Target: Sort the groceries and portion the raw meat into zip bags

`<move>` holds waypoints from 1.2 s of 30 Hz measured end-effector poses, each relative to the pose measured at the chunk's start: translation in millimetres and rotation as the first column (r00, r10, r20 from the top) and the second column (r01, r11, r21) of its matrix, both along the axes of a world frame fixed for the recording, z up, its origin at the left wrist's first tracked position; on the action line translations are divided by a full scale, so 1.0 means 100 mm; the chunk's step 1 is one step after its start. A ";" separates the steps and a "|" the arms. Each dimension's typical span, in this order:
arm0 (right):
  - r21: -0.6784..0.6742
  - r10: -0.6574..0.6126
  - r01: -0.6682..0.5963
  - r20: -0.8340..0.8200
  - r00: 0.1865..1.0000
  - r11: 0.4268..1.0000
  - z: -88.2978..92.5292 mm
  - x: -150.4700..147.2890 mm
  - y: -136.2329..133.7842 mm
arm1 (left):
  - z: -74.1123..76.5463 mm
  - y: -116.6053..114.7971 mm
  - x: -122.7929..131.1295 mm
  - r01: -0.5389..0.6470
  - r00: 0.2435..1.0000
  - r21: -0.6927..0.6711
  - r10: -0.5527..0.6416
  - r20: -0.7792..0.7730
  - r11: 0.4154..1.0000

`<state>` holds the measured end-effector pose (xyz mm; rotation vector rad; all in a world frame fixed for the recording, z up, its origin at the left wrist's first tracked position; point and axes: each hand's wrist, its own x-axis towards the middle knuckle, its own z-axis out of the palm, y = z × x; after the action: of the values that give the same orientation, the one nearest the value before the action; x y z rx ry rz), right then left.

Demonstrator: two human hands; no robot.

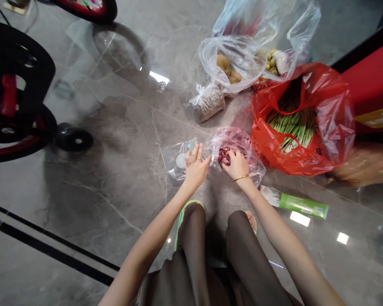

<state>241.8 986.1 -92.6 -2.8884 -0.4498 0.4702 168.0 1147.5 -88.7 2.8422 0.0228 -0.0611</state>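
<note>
My left hand [196, 169] is spread open, its fingers over the right edge of a clear zip bag [174, 163] with a pale round patch that lies flat on the floor. Inside the mouth of a thin clear plastic bag [253, 163], my right hand [236, 165] has its fingers curled onto dark red pieces of raw meat [224, 156]. The fingertips are partly hidden among the pieces. Both hands are low over the tiles, close together, in front of my knees.
A red plastic bag [335, 123] holds green stalks [293, 127]. Behind are clear bags with potatoes [223, 63] and small yellowish-green fruits, plus a knotted bag of grains [207, 104]. A green packet [303, 206] and a blurred brown furry shape [367, 165] lie right; a small bicycle [19, 85] stands left.
</note>
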 end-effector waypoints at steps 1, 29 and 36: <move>0.038 -0.015 0.016 -0.016 1.000 0.999 -0.01 0.01 -0.04 | -0.01 0.03 0.01 -0.026 1.000 0.009 0.026 -0.013 1.000; 0.563 -0.025 0.073 -0.091 0.995 0.823 -0.07 0.07 -0.10 | 0.03 0.19 -0.31 -0.384 0.922 -0.333 0.335 -0.196 0.861; 0.687 -0.155 0.608 -0.603 0.782 0.399 0.31 0.08 -0.36 | 0.16 0.00 -0.27 -0.284 0.954 -0.321 0.234 -0.187 0.904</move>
<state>249.8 950.0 -61.5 -1.6896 0.1174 0.5822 140.7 1147.4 -73.1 2.4534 0.3844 -0.1937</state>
